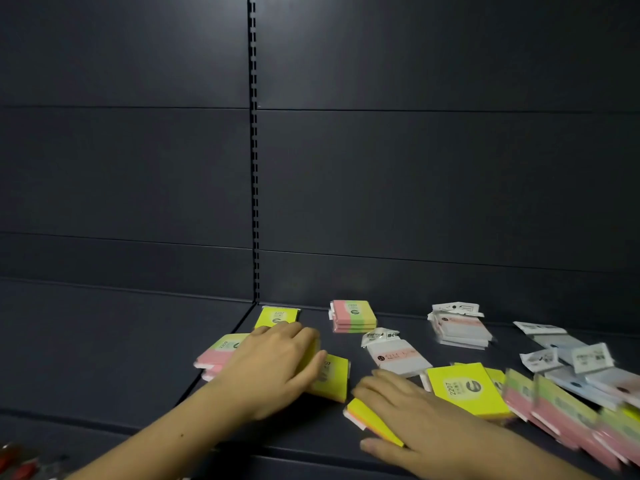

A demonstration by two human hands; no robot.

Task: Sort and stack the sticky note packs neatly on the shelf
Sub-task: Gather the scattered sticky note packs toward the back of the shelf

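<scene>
Sticky note packs lie scattered on a dark shelf (304, 438). My left hand (277, 362) grips a yellow pack (332, 377) near the shelf's middle left, fingers curled over its top edge. My right hand (412, 417) lies over another yellow pack (372, 422) at the front edge, with the thumb under its near side. A yellow pack (277, 316) and a pink-and-green pack (221, 351) lie behind my left hand. A neat pink-and-green stack (353, 317) stands at the back. One more yellow pack (465, 389) lies right of my right hand.
White-wrapped packs (460, 327) are stacked at the back right, with one loose (394, 355) in the middle. Several pink-and-green packs (568, 417) and white packs (568, 362) overlap at the far right. The slotted upright (255, 168) divides the dark back wall.
</scene>
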